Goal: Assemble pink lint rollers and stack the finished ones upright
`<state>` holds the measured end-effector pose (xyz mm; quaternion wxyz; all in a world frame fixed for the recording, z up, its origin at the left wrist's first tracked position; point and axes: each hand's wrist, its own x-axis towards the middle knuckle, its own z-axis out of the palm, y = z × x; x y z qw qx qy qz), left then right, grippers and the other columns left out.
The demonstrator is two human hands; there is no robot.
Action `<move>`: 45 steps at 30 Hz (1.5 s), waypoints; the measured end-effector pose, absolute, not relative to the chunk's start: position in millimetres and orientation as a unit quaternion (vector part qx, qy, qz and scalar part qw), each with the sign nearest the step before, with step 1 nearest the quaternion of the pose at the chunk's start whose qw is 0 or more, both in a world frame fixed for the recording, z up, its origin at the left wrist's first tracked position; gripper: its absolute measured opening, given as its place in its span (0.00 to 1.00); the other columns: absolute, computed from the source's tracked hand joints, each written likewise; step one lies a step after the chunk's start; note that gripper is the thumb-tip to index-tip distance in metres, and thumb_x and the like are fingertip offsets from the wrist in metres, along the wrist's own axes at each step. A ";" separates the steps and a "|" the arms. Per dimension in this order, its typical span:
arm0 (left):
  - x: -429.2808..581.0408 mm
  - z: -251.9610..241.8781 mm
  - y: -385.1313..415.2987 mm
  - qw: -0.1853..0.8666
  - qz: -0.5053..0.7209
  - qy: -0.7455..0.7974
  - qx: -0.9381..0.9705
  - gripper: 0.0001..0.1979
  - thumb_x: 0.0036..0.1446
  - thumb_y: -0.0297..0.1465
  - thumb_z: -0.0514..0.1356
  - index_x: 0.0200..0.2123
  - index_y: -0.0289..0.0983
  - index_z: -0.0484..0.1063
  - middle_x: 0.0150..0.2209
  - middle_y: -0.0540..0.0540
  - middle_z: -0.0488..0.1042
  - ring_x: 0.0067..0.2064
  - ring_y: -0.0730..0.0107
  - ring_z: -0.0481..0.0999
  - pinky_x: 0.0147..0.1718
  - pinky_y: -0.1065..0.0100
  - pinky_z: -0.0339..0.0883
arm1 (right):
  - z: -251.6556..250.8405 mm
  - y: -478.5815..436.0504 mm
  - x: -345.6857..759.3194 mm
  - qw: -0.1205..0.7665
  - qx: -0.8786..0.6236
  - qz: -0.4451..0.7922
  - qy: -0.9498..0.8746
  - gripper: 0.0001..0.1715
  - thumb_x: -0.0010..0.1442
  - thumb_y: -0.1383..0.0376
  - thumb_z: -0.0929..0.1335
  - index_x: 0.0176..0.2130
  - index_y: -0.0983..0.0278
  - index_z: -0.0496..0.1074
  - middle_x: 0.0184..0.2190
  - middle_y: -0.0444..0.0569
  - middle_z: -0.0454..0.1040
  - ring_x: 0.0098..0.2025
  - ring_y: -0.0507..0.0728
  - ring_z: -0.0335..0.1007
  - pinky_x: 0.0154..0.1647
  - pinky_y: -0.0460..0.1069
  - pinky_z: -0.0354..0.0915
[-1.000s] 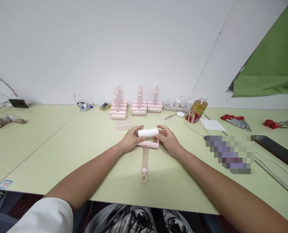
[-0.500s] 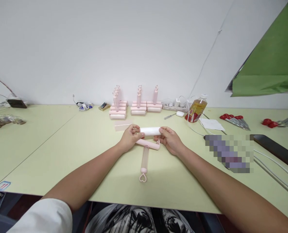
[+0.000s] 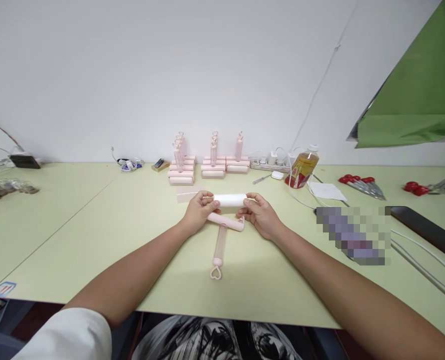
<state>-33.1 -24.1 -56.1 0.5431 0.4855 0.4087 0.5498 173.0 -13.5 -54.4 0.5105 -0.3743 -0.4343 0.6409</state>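
A white lint roller refill [image 3: 230,200] is held level between my two hands, just above the table. My left hand [image 3: 199,212] pinches its left end between thumb and fingers. At the other end, my right hand [image 3: 262,215] grips the refill the same way. Right below lies a pink lint roller handle [image 3: 228,221], with a clear stem and a heart-shaped loop pointing toward me. Its left end meets my left hand's fingers, and its hooked right end is close to my right fingertips. A flat pale pink cover [image 3: 186,194] rests behind my left hand.
Several pink lint rollers [image 3: 212,170] stand along the wall. To their right are a power strip [image 3: 269,166], a screwdriver [image 3: 262,179], a white case [image 3: 277,175] and a drink bottle [image 3: 302,167]. Red-handled tools [image 3: 363,185], a black phone [image 3: 425,231] and cables lie farther right.
The refill has shifted slightly left in both hands. The heart-loop end of the handle has swung a little to the left.
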 end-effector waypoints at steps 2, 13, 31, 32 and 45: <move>-33.3 -56.0 -23.8 0.542 0.548 0.408 0.490 0.31 0.38 0.44 0.72 0.39 0.37 0.61 0.31 0.51 0.76 0.27 0.69 0.78 0.32 0.67 0.69 | -54.4 -13.6 173.0 0.510 -0.373 0.640 -0.437 0.24 0.47 0.57 0.76 0.39 0.58 0.64 0.25 0.37 0.70 0.26 0.52 0.72 0.36 0.52 0.72; -39.9 -60.4 -19.7 0.545 0.529 0.416 0.501 0.29 0.39 0.48 0.70 0.35 0.36 0.63 0.26 0.53 0.73 0.26 0.70 0.77 0.27 0.70 0.69 | -58.2 -12.7 173.5 0.502 -0.345 0.653 -0.451 0.23 0.47 0.54 0.76 0.35 0.60 0.64 0.26 0.38 0.70 0.26 0.50 0.70 0.35 0.50 0.71; -36.9 -56.0 -20.5 0.576 0.516 0.433 0.462 0.31 0.38 0.48 0.71 0.34 0.40 0.56 0.17 0.59 0.67 0.22 0.69 0.76 0.17 0.75 0.65 | -53.0 -10.7 170.7 0.510 -0.372 0.696 -0.343 0.03 0.62 0.68 0.64 0.34 0.62 0.66 0.27 0.45 0.75 0.27 0.54 0.76 0.24 0.47 0.73; -36.6 -56.1 -20.3 0.569 0.514 0.443 0.465 0.30 0.38 0.49 0.70 0.34 0.40 0.57 0.17 0.59 0.66 0.19 0.71 0.74 0.15 0.77 0.61 | -52.7 -11.1 170.5 0.506 -0.372 0.697 -0.346 0.03 0.62 0.68 0.64 0.34 0.63 0.66 0.28 0.46 0.76 0.27 0.54 0.76 0.23 0.47 0.73; -38.0 -52.7 -19.7 0.562 0.479 0.493 0.459 0.18 0.50 0.45 0.62 0.32 0.35 0.67 0.17 0.54 0.64 0.14 0.78 0.62 0.09 0.77 0.44 | -56.6 -15.3 166.6 0.474 -0.371 0.700 -0.384 0.02 0.58 0.72 0.69 0.33 0.68 0.74 0.24 0.49 0.75 0.26 0.52 0.74 0.27 0.46 0.75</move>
